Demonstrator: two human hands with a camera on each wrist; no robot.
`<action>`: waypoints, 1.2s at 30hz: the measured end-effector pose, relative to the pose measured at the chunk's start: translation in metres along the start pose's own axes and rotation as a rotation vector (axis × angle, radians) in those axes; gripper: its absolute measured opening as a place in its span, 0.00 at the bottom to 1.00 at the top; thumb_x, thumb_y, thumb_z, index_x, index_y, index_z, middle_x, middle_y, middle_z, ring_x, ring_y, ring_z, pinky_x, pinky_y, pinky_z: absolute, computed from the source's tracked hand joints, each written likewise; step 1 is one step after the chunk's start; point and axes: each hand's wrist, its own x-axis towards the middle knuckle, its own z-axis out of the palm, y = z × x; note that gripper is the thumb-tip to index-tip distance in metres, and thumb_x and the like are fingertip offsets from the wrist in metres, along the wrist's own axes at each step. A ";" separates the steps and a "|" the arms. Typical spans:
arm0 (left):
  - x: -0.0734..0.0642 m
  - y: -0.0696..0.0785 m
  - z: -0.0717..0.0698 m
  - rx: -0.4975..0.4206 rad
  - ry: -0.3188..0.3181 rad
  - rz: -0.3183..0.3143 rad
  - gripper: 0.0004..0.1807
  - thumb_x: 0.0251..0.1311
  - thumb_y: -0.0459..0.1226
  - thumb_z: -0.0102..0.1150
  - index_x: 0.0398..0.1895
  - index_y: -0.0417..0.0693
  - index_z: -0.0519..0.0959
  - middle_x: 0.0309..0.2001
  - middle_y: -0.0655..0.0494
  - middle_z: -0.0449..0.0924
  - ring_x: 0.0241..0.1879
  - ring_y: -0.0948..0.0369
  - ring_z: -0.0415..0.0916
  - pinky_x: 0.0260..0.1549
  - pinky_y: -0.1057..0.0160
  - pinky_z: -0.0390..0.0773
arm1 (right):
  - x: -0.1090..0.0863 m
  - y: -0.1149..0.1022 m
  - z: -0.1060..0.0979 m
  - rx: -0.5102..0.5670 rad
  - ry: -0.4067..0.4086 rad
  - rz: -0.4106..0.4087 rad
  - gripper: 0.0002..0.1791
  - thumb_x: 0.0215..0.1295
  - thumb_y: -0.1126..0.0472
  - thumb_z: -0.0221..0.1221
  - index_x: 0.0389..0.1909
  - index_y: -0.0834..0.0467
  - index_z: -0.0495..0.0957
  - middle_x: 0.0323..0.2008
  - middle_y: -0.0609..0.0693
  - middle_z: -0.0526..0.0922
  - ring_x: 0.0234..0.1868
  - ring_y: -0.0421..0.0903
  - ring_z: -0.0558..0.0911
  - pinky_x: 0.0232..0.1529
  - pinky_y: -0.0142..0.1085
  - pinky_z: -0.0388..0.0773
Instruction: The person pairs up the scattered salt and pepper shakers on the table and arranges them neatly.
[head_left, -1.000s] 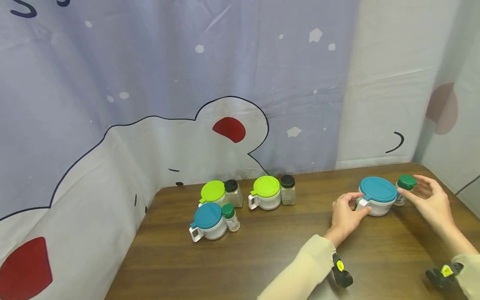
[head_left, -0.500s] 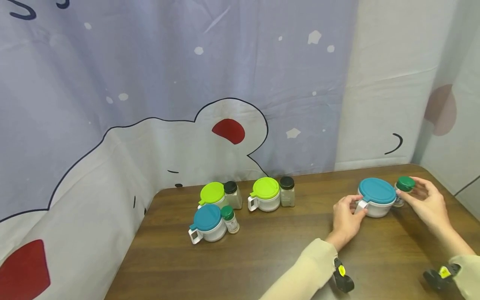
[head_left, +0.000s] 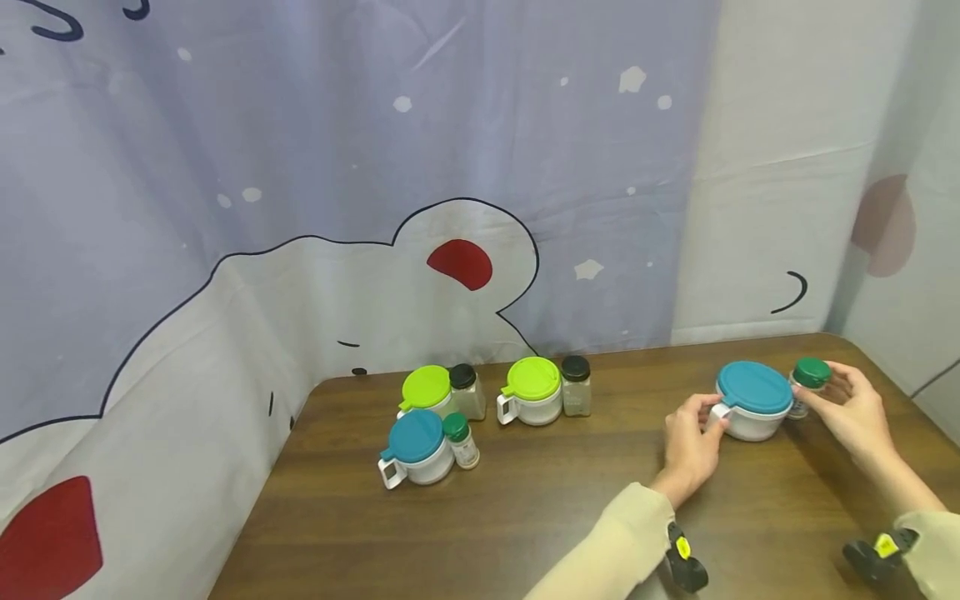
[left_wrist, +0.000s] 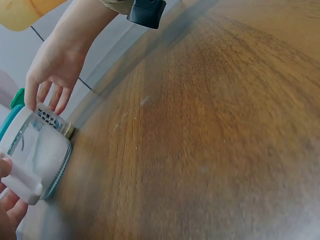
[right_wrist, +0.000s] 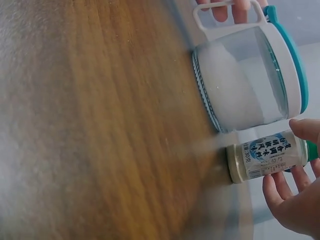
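Observation:
My left hand (head_left: 690,442) pinches the white handle of a glass seasoning jar (head_left: 754,402) with a blue lid, at the right of the table. White granules fill part of this jar (right_wrist: 235,85), which stands upright. Close by its right side is a small spice shaker (right_wrist: 267,156) with a green cap (head_left: 812,372) and a printed label. My right hand (head_left: 855,417) holds the shaker near its cap, thumb on one side and fingers on the other. In the left wrist view, the shaker's base shows beside the jar, partly behind it.
At the left stand another blue-lidded jar (head_left: 420,446), a green-capped shaker (head_left: 462,442), a lime-lidded jar (head_left: 427,388) and a black-capped bottle (head_left: 469,393). Further right are a second lime-lidded jar (head_left: 534,392) and black-capped bottle (head_left: 576,386). A curtain (head_left: 600,167) hangs behind the wooden table (head_left: 450,533).
Both hands stay at the blue-lidded jar and the green-capped shaker. The left fingers have shifted slightly at the handle; the head view has moved a little.

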 end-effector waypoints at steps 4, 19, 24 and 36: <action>0.001 -0.005 -0.003 0.004 -0.003 0.046 0.14 0.55 0.28 0.63 0.45 0.46 0.81 0.38 0.57 0.86 0.37 0.71 0.80 0.36 0.80 0.75 | -0.001 0.002 0.003 -0.021 -0.023 0.009 0.23 0.62 0.58 0.62 0.52 0.34 0.64 0.38 0.17 0.63 0.37 0.15 0.63 0.34 0.11 0.66; 0.003 -0.020 -0.020 0.106 0.015 0.054 0.12 0.58 0.30 0.60 0.46 0.46 0.82 0.41 0.56 0.86 0.41 0.69 0.78 0.41 0.77 0.74 | -0.002 0.003 0.004 -0.067 -0.027 -0.030 0.22 0.58 0.58 0.67 0.42 0.35 0.66 0.32 0.13 0.66 0.34 0.13 0.67 0.31 0.12 0.67; 0.005 -0.021 -0.025 0.139 0.003 0.031 0.13 0.60 0.31 0.59 0.47 0.47 0.82 0.44 0.57 0.86 0.46 0.65 0.78 0.45 0.74 0.74 | -0.002 0.001 0.004 -0.105 -0.004 -0.001 0.19 0.56 0.55 0.68 0.43 0.39 0.69 0.31 0.13 0.65 0.33 0.13 0.66 0.29 0.14 0.66; 0.007 -0.030 -0.032 -0.063 -0.004 -0.071 0.13 0.53 0.36 0.69 0.42 0.47 0.83 0.38 0.58 0.86 0.36 0.74 0.77 0.38 0.75 0.78 | -0.004 0.004 0.007 -0.092 0.008 -0.006 0.19 0.55 0.53 0.69 0.41 0.37 0.69 0.32 0.13 0.65 0.34 0.12 0.65 0.31 0.12 0.65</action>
